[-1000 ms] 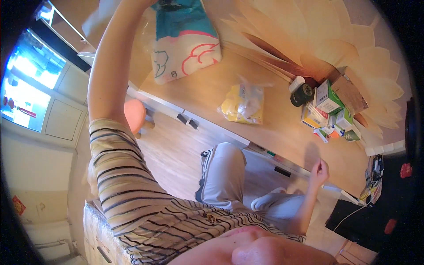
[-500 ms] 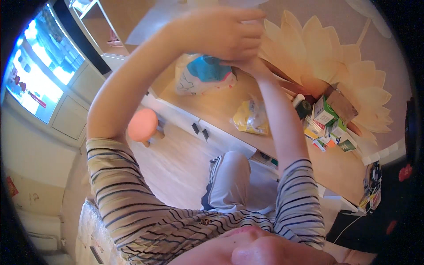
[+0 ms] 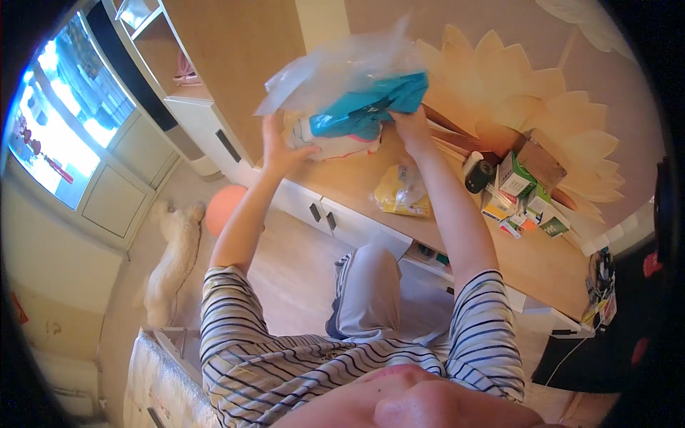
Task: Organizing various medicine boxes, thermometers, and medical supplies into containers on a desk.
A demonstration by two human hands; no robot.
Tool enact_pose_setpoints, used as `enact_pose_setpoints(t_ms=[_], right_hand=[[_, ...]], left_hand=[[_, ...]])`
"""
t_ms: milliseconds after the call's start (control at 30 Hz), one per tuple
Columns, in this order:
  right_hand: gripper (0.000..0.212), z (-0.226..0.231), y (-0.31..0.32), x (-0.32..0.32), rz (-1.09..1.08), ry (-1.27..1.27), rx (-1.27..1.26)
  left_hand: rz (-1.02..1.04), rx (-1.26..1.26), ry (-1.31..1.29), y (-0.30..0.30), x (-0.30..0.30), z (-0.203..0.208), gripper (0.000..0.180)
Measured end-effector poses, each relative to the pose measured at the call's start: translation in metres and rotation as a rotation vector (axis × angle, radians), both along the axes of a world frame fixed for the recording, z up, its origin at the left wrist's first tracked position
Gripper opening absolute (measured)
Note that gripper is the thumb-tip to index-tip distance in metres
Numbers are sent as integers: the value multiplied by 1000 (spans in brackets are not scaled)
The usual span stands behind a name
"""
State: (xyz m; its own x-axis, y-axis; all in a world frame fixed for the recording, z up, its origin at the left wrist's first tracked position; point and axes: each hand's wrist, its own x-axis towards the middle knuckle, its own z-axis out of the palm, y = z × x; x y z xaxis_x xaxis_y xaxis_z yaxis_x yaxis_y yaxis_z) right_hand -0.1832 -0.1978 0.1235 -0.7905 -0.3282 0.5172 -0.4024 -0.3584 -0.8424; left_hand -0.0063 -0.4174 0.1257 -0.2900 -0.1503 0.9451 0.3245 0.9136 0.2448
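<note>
Over the far part of the wooden cabinet top, my right hand [image 3: 410, 130] pinches a crumpled blue plastic bag [image 3: 367, 107] at its right end. My left hand [image 3: 280, 148] is at the left side of the bundle, thumb and fingers spread; its fingertips are partly hidden. A clear plastic sheet or bag [image 3: 335, 60] billows above the blue plastic, blurred by motion. Beneath them rests a white bag [image 3: 335, 148] with reddish lines. Nearer my right forearm lies a yellow and clear plastic packet [image 3: 402, 191].
Several small boxes [image 3: 517, 177] and a dark round-ended item [image 3: 479, 173] stand along the wall on the right. White drawers [image 3: 367, 232] front the cabinet top [image 3: 539, 274]. On the floor at left are an orange stool [image 3: 225, 210] and a cream-coloured furry dog [image 3: 175, 264].
My left hand has come down from above my right hand to the bundle's left side, its fingers now spread. The blue and clear plastic have spread out higher. The dog now shows.
</note>
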Motion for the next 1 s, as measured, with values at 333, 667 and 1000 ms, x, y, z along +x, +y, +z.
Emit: enact_pose_setpoints(t_ms=[333,667,1000], right_hand=[[35,26,19,14,108,4,160],[52,78,26,49,226,214,34],[25,66,10,17,183,88,372]], left_hand=[[-273,524,-82,-2,-65,94,24],[-179,468,68,-50,-7,180,30],[-469,468,-469,-123,35,74,97]])
